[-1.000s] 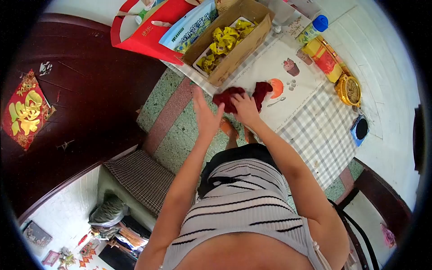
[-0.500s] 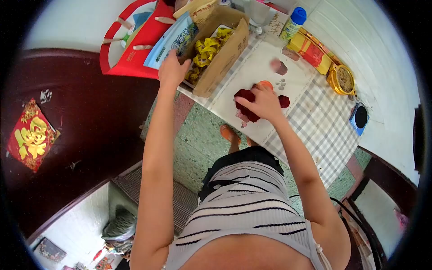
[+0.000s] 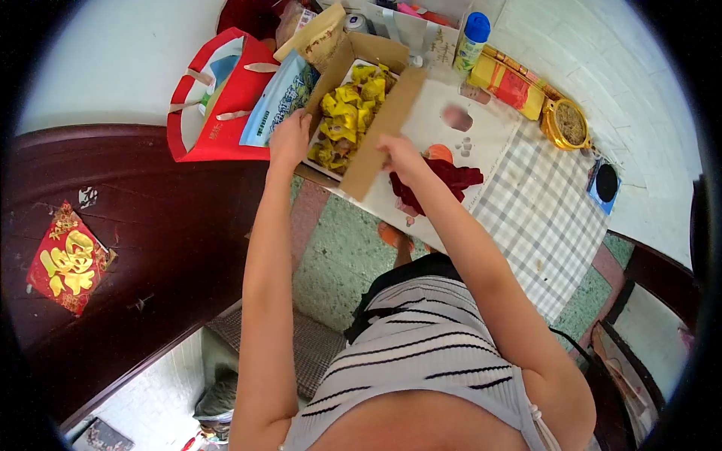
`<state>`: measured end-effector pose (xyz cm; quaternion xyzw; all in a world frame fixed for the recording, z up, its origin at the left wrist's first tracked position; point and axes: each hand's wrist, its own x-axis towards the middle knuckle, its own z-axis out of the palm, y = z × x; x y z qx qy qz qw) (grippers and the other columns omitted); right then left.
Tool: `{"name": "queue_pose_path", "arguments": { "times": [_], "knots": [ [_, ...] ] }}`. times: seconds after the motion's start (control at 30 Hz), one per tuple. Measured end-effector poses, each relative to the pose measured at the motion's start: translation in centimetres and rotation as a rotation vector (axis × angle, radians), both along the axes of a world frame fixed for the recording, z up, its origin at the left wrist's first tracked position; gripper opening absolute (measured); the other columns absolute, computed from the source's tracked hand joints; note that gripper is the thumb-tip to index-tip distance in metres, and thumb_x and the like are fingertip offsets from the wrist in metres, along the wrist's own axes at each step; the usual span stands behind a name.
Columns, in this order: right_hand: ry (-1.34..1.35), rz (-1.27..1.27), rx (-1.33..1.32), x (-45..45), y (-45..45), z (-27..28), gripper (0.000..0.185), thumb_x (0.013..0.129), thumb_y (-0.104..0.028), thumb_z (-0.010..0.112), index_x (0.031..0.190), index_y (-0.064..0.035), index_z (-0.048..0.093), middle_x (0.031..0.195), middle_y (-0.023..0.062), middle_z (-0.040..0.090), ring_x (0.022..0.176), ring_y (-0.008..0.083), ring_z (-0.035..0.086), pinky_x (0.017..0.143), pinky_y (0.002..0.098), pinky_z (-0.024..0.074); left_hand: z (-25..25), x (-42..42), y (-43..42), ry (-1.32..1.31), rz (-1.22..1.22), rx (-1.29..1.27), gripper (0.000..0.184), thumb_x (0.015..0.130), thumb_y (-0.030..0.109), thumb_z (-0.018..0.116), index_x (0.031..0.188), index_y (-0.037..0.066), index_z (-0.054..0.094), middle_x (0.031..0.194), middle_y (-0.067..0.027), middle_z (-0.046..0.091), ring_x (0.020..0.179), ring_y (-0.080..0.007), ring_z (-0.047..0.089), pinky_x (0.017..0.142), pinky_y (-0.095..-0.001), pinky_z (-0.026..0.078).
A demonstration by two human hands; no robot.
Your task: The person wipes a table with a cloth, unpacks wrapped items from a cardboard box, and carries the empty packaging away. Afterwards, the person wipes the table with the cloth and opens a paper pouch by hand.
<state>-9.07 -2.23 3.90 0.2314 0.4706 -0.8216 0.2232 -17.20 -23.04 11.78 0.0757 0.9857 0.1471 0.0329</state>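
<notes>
- Fingers (image 3: 385, 144) of the right hand (image 3: 404, 160): bent against the right wall of the cardboard box (image 3: 362, 171); whether pinching, cannot tell.
- Left hand (image 3: 289, 141): at the box's left side, its grip unclear.
- Box: on the surface (image 3: 538, 218), yellow-wrapped pieces (image 3: 344, 113) inside.
- Dark red cloth (image 3: 459, 179): crumpled, partly hidden by the right forearm (image 3: 466, 244).
- Blue pouch (image 3: 263, 124): beside the box.

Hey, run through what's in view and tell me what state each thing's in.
Tablecloth: spread out
Cardboard box: open at the top
Yellow-wrapped pieces: heaped in the box
Red cloth: crumpled on the tablecloth
Red bag: standing, open at the top
Blue pouch: upright; can't tell if sealed
Spray can: upright, cap on
Left hand: at the box's left side
Right hand: at its right side
</notes>
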Motion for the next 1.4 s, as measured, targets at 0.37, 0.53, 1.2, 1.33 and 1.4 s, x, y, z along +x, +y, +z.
{"name": "queue_pose_path", "arguments": {
  "times": [0.37,0.53,1.2,1.33,1.4],
  "knots": [
    [0.103,-0.278,0.403,15.3,18.7,8.9,0.020,0.076,-0.016,0.061,0.091,-0.0023,0.062,0.086,0.0025,0.059,0.080,0.0125,0.053,0.072,0.0268,0.0427,9.5,12.8,13.3,-0.214,-0.428,0.151,0.020,0.093,0.020,0.050,0.098,0.006,0.063,0.081,-0.0181,0.066,0.081,-0.0353,0.066,0.069,-0.0467,0.052],
    [-0.061,-0.172,1.067,21.2,25.8,10.9,0.029,0.081,-0.023,0.054,0.088,0.0046,0.059,0.084,0.0071,0.056,0.080,0.0169,0.050,0.070,0.0320,0.0402,3.1,19.5,21.8,-0.290,-0.475,0.441,0.022,0.093,0.019,0.052,0.098,-0.001,0.060,0.067,-0.0183,0.065,0.064,-0.0353,0.066,0.056,-0.0455,0.053],
    [0.729,0.283,1.277,12.3,3.5,8.0,0.077,0.072,-0.016,0.076,0.140,-0.0075,0.041,0.144,0.0160,0.040,0.131,0.0372,0.038,0.107,0.0506,0.0318,-7.5,15.9,9.6,-0.192,-0.077,0.600,0.025,0.087,0.018,0.060,0.108,0.005,0.065,0.107,-0.0149,0.064,0.102,-0.0326,0.060,0.089,-0.0400,0.047],
    [0.470,0.537,1.626,10.1,1.1,-0.2,0.095,0.063,-0.026,0.083,0.145,-0.0169,0.036,0.152,0.0133,0.028,0.135,0.0379,0.032,0.105,0.0644,0.0247,-11.0,13.9,1.1,-0.258,-0.003,0.390,0.034,0.086,0.023,0.062,0.113,0.002,0.062,0.116,-0.0179,0.060,0.109,-0.0354,0.055,0.096,-0.0421,0.042],
    [0.508,0.487,1.731,10.0,2.3,-5.2,0.089,0.063,-0.026,0.083,0.142,-0.0207,0.041,0.148,0.0105,0.035,0.130,0.0338,0.039,0.102,0.0587,0.0314,-12.2,13.0,-2.1,-0.249,-0.045,0.331,0.035,0.085,0.022,0.062,0.113,0.001,0.061,0.116,-0.0200,0.059,0.108,-0.0379,0.054,0.094,-0.0439,0.042]
  ]
}}
